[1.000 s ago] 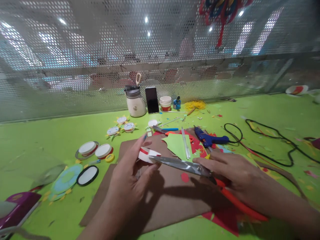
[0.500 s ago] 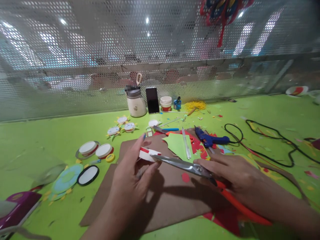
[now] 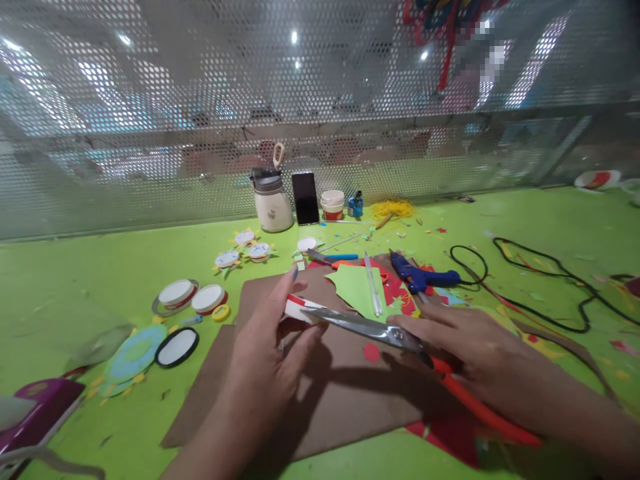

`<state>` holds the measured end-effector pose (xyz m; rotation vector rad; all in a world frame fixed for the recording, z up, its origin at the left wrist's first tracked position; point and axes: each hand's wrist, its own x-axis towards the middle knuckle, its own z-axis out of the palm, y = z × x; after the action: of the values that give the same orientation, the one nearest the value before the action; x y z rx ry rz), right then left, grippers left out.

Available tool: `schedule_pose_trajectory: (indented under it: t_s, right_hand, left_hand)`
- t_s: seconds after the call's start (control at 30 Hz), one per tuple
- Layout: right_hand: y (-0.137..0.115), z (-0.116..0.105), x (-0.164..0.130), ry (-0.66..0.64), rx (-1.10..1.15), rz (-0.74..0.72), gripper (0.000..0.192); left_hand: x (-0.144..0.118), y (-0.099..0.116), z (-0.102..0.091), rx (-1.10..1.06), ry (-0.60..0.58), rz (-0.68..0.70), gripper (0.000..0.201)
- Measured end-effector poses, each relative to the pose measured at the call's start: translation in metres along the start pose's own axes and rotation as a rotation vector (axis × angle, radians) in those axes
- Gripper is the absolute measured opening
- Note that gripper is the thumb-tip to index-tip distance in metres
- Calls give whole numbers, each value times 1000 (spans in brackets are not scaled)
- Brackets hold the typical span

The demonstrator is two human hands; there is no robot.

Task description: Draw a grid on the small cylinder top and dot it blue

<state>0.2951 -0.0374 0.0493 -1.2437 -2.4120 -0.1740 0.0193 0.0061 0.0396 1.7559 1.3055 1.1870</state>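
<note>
My left hand (image 3: 263,357) pinches a small white and red paper piece (image 3: 299,308) above a brown cardboard sheet (image 3: 340,393). My right hand (image 3: 475,350) grips scissors (image 3: 373,328) with orange-red handles; the steel blades point left and meet the edge of the paper piece. A green paper cutout (image 3: 356,289) with a thin clear stick on it lies just behind the blades. Red paper scraps show under the cardboard near my right wrist.
A blue glue gun (image 3: 419,275) with a black cable (image 3: 537,283) lies to the right. Round white lids (image 3: 193,297), a black-rimmed disc (image 3: 176,347) and a blue circle sit at left. A jug (image 3: 271,203), phone (image 3: 305,198) and small pots stand by the mesh wall.
The scissor blades have edged slightly further left into the paper piece, and my left fingers have shifted a little around it. Otherwise the scene is the same.
</note>
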Motion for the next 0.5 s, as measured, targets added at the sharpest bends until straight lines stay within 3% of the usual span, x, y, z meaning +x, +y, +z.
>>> schedule_pose_trajectory:
  t_s: [0.27, 0.5]
  right_hand:
    - [2, 2, -5, 2, 53, 25, 48]
    - [5, 1, -6, -27, 85, 36, 53]
  left_hand:
    - [4, -11, -4, -10, -31, 63, 60]
    - [0, 3, -2, -35, 2, 11, 58]
